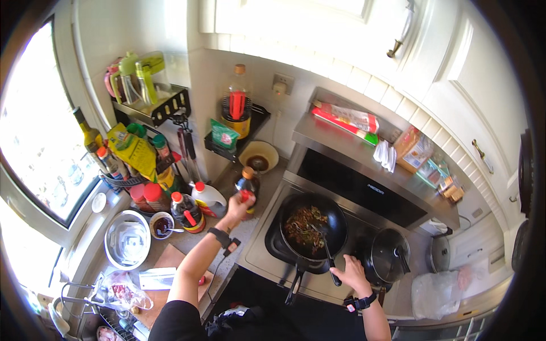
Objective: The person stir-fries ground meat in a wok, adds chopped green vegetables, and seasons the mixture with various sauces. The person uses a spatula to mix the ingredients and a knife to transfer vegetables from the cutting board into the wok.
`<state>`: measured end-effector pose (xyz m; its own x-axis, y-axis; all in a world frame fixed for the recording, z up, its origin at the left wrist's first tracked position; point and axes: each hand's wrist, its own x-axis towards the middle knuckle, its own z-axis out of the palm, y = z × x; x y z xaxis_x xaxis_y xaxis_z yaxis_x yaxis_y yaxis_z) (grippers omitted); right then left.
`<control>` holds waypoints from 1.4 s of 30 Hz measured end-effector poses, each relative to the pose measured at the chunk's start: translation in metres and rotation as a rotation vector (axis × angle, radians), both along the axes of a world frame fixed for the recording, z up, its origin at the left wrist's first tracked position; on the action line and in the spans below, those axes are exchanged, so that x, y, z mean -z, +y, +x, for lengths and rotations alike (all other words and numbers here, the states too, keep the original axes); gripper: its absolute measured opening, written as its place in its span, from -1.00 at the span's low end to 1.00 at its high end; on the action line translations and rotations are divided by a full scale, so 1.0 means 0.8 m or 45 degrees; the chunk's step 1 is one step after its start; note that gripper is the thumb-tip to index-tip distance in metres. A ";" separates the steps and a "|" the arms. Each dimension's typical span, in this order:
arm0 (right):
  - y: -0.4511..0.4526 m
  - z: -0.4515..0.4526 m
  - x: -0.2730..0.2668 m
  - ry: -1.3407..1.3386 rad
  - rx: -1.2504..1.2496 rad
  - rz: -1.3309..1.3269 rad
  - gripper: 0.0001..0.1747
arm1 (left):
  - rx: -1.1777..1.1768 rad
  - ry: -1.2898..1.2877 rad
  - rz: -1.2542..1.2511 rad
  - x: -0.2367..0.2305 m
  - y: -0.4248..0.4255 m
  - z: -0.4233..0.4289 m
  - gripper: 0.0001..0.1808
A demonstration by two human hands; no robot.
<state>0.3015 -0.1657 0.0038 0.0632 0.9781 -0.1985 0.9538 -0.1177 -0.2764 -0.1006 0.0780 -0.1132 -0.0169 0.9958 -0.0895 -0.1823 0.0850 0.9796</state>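
My left hand [239, 207] is closed around the red handle of a dark sauce bottle [251, 185] with an orange-brown cap, standing on the counter left of the stove. My right hand [354, 272] is spread beside the handle of a spatula [327, 251], its thumb close to that handle; whether they touch I cannot tell. The spatula's head rests in browned, chopped food [305, 226] in a black wok [337, 213] on the left burner. To the right of my right hand sits a black pot with a glass lid [389, 253].
Left of the stove are a red-capped sauce bottle [187, 213], a white jug [209, 198], a small bowl of dark sauce [162, 224] and a metal basin [127, 239]. A cleaver [157, 279] lies on a cutting board [158, 300]. The wok handle [294, 285] projects over the stove's front.
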 end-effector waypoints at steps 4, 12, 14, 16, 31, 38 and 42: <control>-0.028 0.017 0.047 0.113 0.116 -0.113 0.03 | -0.211 0.084 0.100 0.021 0.051 -0.012 -0.78; -0.012 -0.006 0.078 0.141 0.214 0.088 -0.40 | -0.252 0.422 0.186 0.024 0.050 -0.015 -0.49; -0.003 -0.005 0.058 0.027 0.145 0.188 -0.51 | -0.304 0.514 0.262 0.026 0.048 -0.017 -0.51; 0.012 -0.002 0.036 0.140 0.071 0.360 -0.68 | -0.217 0.388 0.105 0.033 0.051 -0.014 -0.55; -0.004 -0.010 -0.121 0.036 -0.434 0.273 -0.68 | -0.422 0.254 0.168 0.043 -0.030 0.000 -0.68; 0.018 -0.030 -0.103 0.016 -0.322 0.167 -0.74 | -0.498 0.315 0.087 0.037 -0.127 -0.035 -0.85; 0.065 -0.013 -0.083 0.069 -0.227 0.289 -0.74 | -0.793 0.275 0.266 0.034 -0.149 -0.066 -0.78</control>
